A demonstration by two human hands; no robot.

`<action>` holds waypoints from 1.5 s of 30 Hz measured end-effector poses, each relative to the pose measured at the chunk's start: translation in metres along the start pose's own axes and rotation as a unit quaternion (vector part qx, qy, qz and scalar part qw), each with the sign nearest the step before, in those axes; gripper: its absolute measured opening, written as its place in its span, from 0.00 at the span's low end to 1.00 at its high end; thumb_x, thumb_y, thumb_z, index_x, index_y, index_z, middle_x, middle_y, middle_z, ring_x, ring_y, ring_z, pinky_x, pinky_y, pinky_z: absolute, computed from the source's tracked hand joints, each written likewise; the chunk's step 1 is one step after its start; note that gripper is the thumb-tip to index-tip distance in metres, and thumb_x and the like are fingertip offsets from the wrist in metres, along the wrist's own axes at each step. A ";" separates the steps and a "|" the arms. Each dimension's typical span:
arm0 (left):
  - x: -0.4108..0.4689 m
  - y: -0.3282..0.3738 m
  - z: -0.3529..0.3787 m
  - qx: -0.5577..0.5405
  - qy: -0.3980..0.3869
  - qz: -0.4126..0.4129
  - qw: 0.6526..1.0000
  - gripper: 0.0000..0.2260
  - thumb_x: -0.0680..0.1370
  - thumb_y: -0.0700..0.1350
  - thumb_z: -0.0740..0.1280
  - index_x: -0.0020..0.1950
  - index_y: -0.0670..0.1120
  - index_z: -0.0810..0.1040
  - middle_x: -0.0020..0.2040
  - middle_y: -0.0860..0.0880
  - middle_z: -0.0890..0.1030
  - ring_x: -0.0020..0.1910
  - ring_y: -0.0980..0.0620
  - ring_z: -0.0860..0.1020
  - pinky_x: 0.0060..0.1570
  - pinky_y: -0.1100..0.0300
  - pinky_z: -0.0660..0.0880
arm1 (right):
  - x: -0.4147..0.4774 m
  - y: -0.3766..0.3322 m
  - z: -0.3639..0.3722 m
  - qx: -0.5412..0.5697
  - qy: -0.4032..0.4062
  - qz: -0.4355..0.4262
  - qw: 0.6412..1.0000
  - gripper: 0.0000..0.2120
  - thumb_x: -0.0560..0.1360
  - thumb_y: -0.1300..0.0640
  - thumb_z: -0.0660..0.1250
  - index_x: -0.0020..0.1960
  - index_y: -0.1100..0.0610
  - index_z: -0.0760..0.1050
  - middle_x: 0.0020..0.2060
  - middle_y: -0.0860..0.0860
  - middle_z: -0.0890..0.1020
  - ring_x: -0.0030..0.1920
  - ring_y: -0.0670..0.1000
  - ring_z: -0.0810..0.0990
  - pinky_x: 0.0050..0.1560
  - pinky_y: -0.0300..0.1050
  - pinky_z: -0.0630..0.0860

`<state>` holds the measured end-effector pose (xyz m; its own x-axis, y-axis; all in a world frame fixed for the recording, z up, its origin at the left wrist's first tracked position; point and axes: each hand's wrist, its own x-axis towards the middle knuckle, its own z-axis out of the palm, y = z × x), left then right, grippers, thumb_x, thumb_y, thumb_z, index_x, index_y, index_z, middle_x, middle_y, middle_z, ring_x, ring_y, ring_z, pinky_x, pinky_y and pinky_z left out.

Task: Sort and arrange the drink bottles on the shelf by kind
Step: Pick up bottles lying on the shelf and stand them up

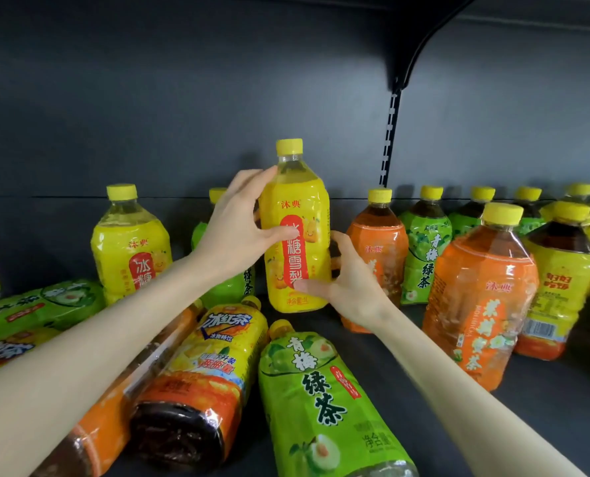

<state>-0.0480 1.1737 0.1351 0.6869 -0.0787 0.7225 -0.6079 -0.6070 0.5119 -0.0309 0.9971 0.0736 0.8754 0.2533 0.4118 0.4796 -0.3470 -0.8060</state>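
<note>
Left hand (238, 232) curls round the upper left of the upright yellow pear bottle (297, 208); right hand (350, 287) grips its lower right. Before it lies a green tea bottle (317, 401); an orange bottle (386, 235) stands just right.

Middle of the shelf (545, 407): pear drink bottle (297, 235) upright, its twin (131, 246) back left, plum tea bottle (321, 401) lying just in front, jasmine tea bottle (479, 297) off right.

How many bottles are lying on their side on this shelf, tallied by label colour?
Green label: 2
Yellow iced-tea label: 2, the second cut off at the left edge
Orange label: 1, partly under the left forearm
Total: 5
</note>
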 end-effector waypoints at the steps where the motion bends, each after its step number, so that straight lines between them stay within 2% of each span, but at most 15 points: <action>1: 0.001 -0.002 0.000 0.003 -0.005 0.003 1.000 0.37 0.68 0.44 0.77 0.73 0.46 0.65 0.67 0.49 0.68 0.65 0.50 0.70 0.60 0.46 0.75 | 0.003 0.000 0.002 -0.002 0.002 0.003 1.000 0.40 0.67 0.55 0.78 0.71 0.51 0.59 0.50 0.39 0.75 0.45 0.35 0.76 0.41 0.30 0.77; 4: 0.007 -0.010 0.002 0.018 -0.017 0.011 1.000 0.36 0.68 0.44 0.77 0.73 0.45 0.65 0.67 0.49 0.68 0.65 0.50 0.70 0.60 0.46 0.75 | 0.012 0.003 0.007 0.002 0.001 0.019 1.000 0.39 0.67 0.58 0.78 0.70 0.54 0.58 0.51 0.42 0.76 0.46 0.39 0.76 0.42 0.31 0.76; 8: 0.010 -0.023 0.009 0.024 -0.030 0.017 0.999 0.35 0.67 0.44 0.77 0.72 0.46 0.67 0.64 0.51 0.68 0.64 0.51 0.70 0.59 0.47 0.75 | 0.020 0.010 0.015 0.009 -0.007 0.043 0.999 0.36 0.70 0.61 0.76 0.69 0.57 0.58 0.55 0.48 0.76 0.53 0.46 0.76 0.51 0.40 0.76; 12: 0.013 -0.035 0.017 0.042 -0.039 0.010 0.998 0.36 0.67 0.45 0.78 0.72 0.46 0.66 0.62 0.51 0.67 0.62 0.50 0.70 0.60 0.47 0.75 | 0.024 0.018 0.021 0.004 -0.013 0.062 0.998 0.35 0.72 0.61 0.74 0.71 0.58 0.56 0.58 0.50 0.76 0.55 0.47 0.75 0.56 0.44 0.76; 17: 0.009 -0.043 0.028 0.064 -0.079 0.004 0.995 0.34 0.68 0.43 0.77 0.70 0.46 0.66 0.59 0.52 0.65 0.59 0.52 0.70 0.58 0.51 0.76 | 0.027 0.029 0.024 -0.040 -0.020 0.086 0.995 0.27 0.74 0.60 0.72 0.67 0.61 0.62 0.62 0.57 0.77 0.61 0.55 0.77 0.60 0.52 0.77; 23: 0.009 -0.048 0.025 0.146 -0.073 -0.014 0.986 0.31 0.69 0.45 0.76 0.68 0.42 0.68 0.63 0.47 0.69 0.60 0.48 0.72 0.56 0.57 0.73 | 0.034 0.024 0.026 -0.068 0.008 0.053 0.996 0.23 0.78 0.59 0.67 0.69 0.60 0.62 0.60 0.58 0.78 0.58 0.57 0.79 0.52 0.47 0.77; 27: 0.006 -0.042 0.025 0.177 -0.092 -0.012 0.980 0.32 0.72 0.44 0.73 0.72 0.42 0.64 0.69 0.45 0.69 0.65 0.45 0.72 0.62 0.50 0.73 | 0.031 0.021 0.024 -0.077 -0.008 0.059 0.995 0.25 0.78 0.58 0.67 0.70 0.59 0.60 0.61 0.58 0.77 0.58 0.58 0.79 0.55 0.53 0.79; 30: 0.002 -0.039 0.022 0.175 -0.090 -0.028 0.980 0.29 0.75 0.43 0.71 0.73 0.43 0.64 0.71 0.45 0.68 0.67 0.45 0.71 0.65 0.49 0.71 | 0.025 0.018 0.018 -0.110 -0.019 0.053 0.992 0.27 0.77 0.56 0.68 0.72 0.59 0.61 0.61 0.57 0.78 0.58 0.57 0.79 0.51 0.44 0.77; 32: -0.003 -0.034 0.017 0.166 -0.074 -0.031 0.983 0.22 0.76 0.43 0.69 0.70 0.43 0.70 0.68 0.46 0.71 0.64 0.46 0.73 0.63 0.49 0.72 | 0.018 0.015 0.013 -0.145 -0.011 0.039 0.989 0.24 0.78 0.54 0.67 0.70 0.59 0.65 0.58 0.56 0.80 0.57 0.55 0.80 0.49 0.40 0.74; 35: -0.014 -0.020 0.009 0.200 -0.063 0.005 0.978 0.13 0.77 0.46 0.68 0.59 0.44 0.78 0.58 0.48 0.77 0.55 0.49 0.76 0.55 0.51 0.75 | 0.002 0.007 0.005 -0.159 0.004 0.018 0.987 0.16 0.78 0.54 0.67 0.63 0.59 0.74 0.53 0.54 0.82 0.49 0.50 0.80 0.43 0.34 0.73; 37: -0.026 -0.010 0.004 0.208 -0.068 0.025 0.975 0.10 0.77 0.48 0.67 0.55 0.45 0.80 0.52 0.50 0.79 0.52 0.50 0.77 0.52 0.51 0.75 | -0.013 0.003 0.001 -0.147 0.007 0.006 0.989 0.11 0.78 0.56 0.67 0.58 0.58 0.77 0.50 0.51 0.82 0.43 0.45 0.79 0.38 0.27 0.71; 39: -0.042 0.000 0.000 0.192 -0.068 0.022 0.979 0.09 0.76 0.49 0.68 0.52 0.46 0.81 0.48 0.52 0.80 0.49 0.52 0.78 0.50 0.51 0.76 | -0.032 -0.001 -0.005 -0.122 0.014 -0.002 0.992 0.06 0.77 0.57 0.67 0.54 0.55 0.78 0.45 0.46 0.82 0.40 0.39 0.78 0.39 0.25 0.71; 42: -0.075 0.016 -0.004 0.167 -0.049 -0.008 0.985 0.06 0.75 0.48 0.69 0.48 0.46 0.81 0.44 0.53 0.82 0.44 0.54 0.80 0.47 0.54 0.78 | -0.061 -0.005 -0.012 -0.069 0.005 0.008 0.998 0.02 0.76 0.58 0.69 0.49 0.53 0.79 0.43 0.46 0.82 0.39 0.39 0.80 0.44 0.32 0.75; 44: -0.098 0.028 -0.006 0.148 -0.021 -0.029 0.988 0.06 0.75 0.47 0.70 0.47 0.47 0.81 0.42 0.54 0.82 0.42 0.56 0.80 0.46 0.58 0.77 | -0.079 -0.007 -0.015 -0.013 -0.015 0.029 0.999 0.05 0.76 0.56 0.70 0.51 0.54 0.78 0.46 0.49 0.84 0.45 0.46 0.82 0.48 0.41 0.79; 45: -0.108 0.034 -0.007 0.139 -0.006 -0.039 0.989 0.06 0.75 0.48 0.70 0.47 0.47 0.81 0.42 0.55 0.82 0.42 0.58 0.80 0.46 0.59 0.77 | -0.086 -0.007 -0.016 0.015 -0.026 0.040 0.999 0.09 0.75 0.54 0.70 0.54 0.53 0.77 0.46 0.50 0.84 0.46 0.47 0.83 0.47 0.41 0.79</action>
<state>-0.1459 1.1675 0.0774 0.7330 -0.0306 0.6796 -0.4202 -0.8060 0.4169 -0.1090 0.9633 0.0505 0.9063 0.2719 0.3236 0.4052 -0.3411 -0.8482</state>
